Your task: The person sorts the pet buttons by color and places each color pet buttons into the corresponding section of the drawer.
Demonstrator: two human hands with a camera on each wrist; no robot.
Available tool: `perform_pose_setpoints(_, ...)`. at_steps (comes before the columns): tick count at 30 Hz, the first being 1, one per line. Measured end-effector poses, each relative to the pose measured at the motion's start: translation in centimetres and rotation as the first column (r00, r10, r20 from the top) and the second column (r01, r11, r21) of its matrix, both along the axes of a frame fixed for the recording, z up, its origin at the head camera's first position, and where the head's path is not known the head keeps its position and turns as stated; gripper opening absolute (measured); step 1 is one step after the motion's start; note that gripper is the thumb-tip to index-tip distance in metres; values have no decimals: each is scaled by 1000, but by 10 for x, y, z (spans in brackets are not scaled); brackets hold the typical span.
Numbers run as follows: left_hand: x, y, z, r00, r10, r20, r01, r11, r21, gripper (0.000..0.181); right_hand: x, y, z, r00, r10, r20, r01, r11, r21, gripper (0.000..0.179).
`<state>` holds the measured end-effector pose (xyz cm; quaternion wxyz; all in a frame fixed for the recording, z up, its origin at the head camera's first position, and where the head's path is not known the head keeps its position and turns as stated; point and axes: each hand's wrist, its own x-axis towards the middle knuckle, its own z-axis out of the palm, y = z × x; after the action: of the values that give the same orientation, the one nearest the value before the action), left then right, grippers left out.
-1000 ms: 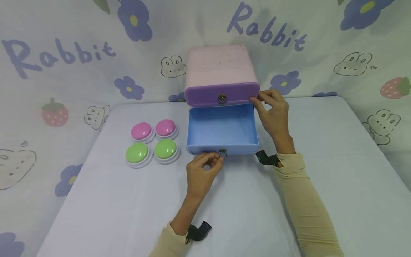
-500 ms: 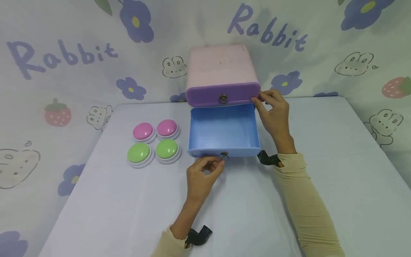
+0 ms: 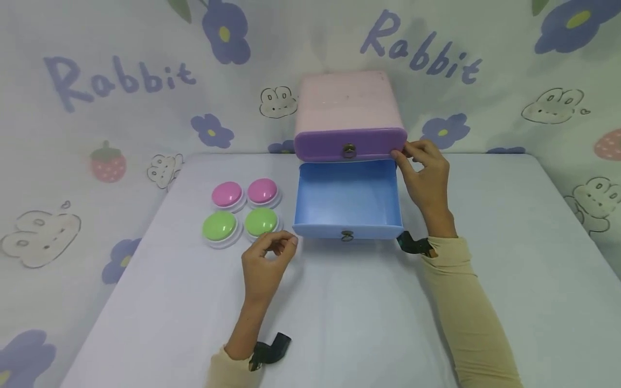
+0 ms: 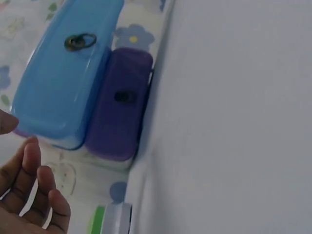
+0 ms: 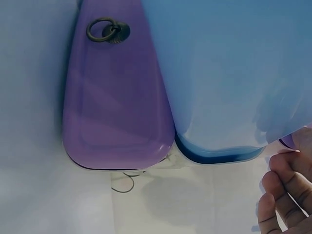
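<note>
Opening step looks done: blue drawer [image 3: 348, 196] sits out at left hand's [image 3: 266, 264] 2 o'clock. Left hand empty, fingers loosely curled; right hand [image 3: 430, 180] pinches 4 o'clock corner of pink cabinet [image 3: 346, 102]. Next move probably calls for a wider left hand for green button [image 3: 261, 220], 12 o'clock. White counter [image 3: 359, 323], rabbit-print backdrop [image 3: 320, 32] behind.

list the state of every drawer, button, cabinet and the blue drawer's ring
pink cabinet, upright
purple top drawer, shut
blue middle drawer, pulled open, nothing visible inside
ring pull, hanging down, unheld
purple bottom drawer, shut
pink buttons, domes up
green buttons, domes up
</note>
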<state>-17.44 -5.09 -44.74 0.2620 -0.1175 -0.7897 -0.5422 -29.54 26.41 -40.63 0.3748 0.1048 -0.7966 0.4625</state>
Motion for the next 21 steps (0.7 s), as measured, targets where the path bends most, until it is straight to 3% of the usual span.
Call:
perform_pose_setpoints(3, -8, -27, -11, 998, 66, -15, -67, 998, -10, 15, 1, 0, -1, 1000, -7, 4, 7, 1000, -3, 30)
perform_pose_setpoints(6, -13, -55, -13, 985, 173, -15, -174, 984, -40, 27, 2, 0, -2, 1000, -4, 4, 4, 1000, -7, 31)
perform_pose_setpoints(8, -16, -74, -13, 965, 260, 12, -259, 964, -65, 37, 1, 0, -2, 1000, -4, 2, 4, 1000, -2, 30)
perform_pose_setpoints(12, -18, -103, -16, 908, 398, 131, -381, 915, -136, 54, 0, -1, -1, 1000, -10, -2, 10, 1000, 3, 29)
perform_pose_setpoints(15, -21, -118, -17, 872, 434, 228, -390, 895, -216, 63, 0, -1, 0, 1000, -17, 1, 17, 1000, 14, 29)
perform_pose_setpoints(21, -28, -133, -25, 816, 432, 384, -322, 892, -318, 75, -1, -3, 0, 1000, -28, 10, 28, 1000, 11, 29)
